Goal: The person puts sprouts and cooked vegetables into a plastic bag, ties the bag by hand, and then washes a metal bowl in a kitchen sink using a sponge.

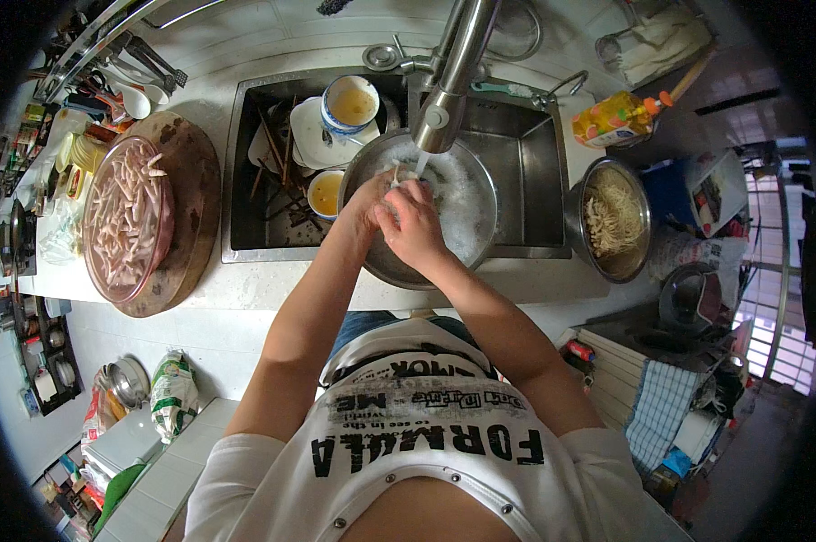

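Both hands meet over a round steel basin [381,272], under a running stainless-steel faucet [441,122]. Between the fingers is a small pale piece of food [401,175], mostly covered, so its exact kind is unclear. My left hand [369,200] grips it from the left side, its fingertips partly hidden. Overlapping it from the right, my right hand [414,223] has bent fingers on the same piece. A thin stream of water [422,162] falls beside the fingers into foamy water [458,210] in the basin.
The basin straddles a double steel sink [543,196]. Bowls [351,101] with yellowish liquid, plates and chopsticks fill its left side. Chicken feet [127,210] fill a bowl on a wooden chopping block [191,203]. Right stand enoki mushrooms [611,217] in a steel bowl and a yellow bottle [611,120].
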Available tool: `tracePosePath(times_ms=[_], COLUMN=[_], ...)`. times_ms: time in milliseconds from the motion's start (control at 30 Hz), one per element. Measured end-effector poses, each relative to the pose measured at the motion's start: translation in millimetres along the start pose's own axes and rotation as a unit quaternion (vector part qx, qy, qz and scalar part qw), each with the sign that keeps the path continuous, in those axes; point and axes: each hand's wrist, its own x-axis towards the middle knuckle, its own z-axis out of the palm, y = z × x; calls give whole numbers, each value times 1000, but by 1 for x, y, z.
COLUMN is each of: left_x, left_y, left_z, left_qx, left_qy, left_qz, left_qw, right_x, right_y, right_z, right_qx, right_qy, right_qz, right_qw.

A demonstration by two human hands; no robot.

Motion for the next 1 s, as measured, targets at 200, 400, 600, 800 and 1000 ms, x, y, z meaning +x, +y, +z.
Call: tracePosePath(times_ms=[200, 400, 600, 800, 1000], left_x=[-11, -30, -21, -10, 49], left_y=[6, 8, -15, -22, -26], left_z=[3, 0, 1, 39, 23], left_qx=[340, 749, 948, 948, 207], left_qy=[126, 145, 135, 168, 153], left_qz=[192, 345, 93, 175, 94], left_qw=[912, 547, 274, 204, 962], right_x=[-8, -10, -27, 24, 113], right_y=[44, 58, 108, 101, 133], right_z=[-1, -18, -2, -32, -36], right_qx=[16, -28, -133, -48, -1], right_qy=[-141, -173, -281, -283, -132], right_qz=[51, 155, 72, 182, 36], right_qw=[989, 972, 948, 941, 991])
